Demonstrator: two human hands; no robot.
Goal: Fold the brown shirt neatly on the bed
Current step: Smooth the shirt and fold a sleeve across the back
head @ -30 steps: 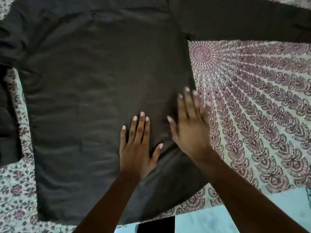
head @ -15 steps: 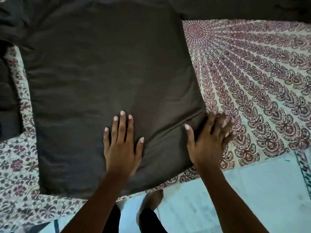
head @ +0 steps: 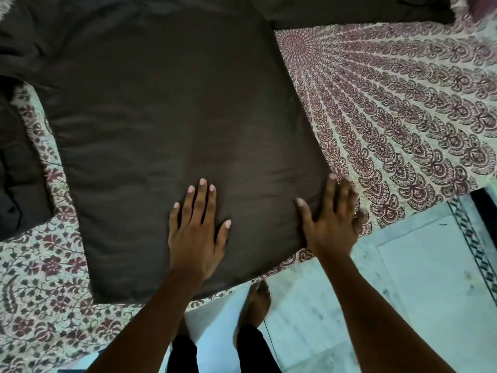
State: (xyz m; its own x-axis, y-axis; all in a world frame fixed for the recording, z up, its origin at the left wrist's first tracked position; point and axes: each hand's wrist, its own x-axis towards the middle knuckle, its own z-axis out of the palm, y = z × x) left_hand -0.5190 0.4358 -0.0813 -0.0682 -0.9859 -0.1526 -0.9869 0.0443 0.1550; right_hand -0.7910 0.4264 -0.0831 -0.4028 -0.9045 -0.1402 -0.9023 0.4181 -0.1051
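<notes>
Both hands have slid toward the near edge of the bed (head: 403, 117): the left hand (head: 197, 227) lies flat on the brown shirt (head: 174, 117), and the right hand (head: 332, 219) lies flat across its right side edge, neither grasping anything. The shirt lies spread out, its hem along that near edge.

The brown shirt (head: 174, 109) is spread flat, faintly creased, on the print-covered bed (head: 398, 109), its hem (head: 161, 293) laid near the front edge and one sleeve (head: 363, 12) stretched rightward.
</notes>
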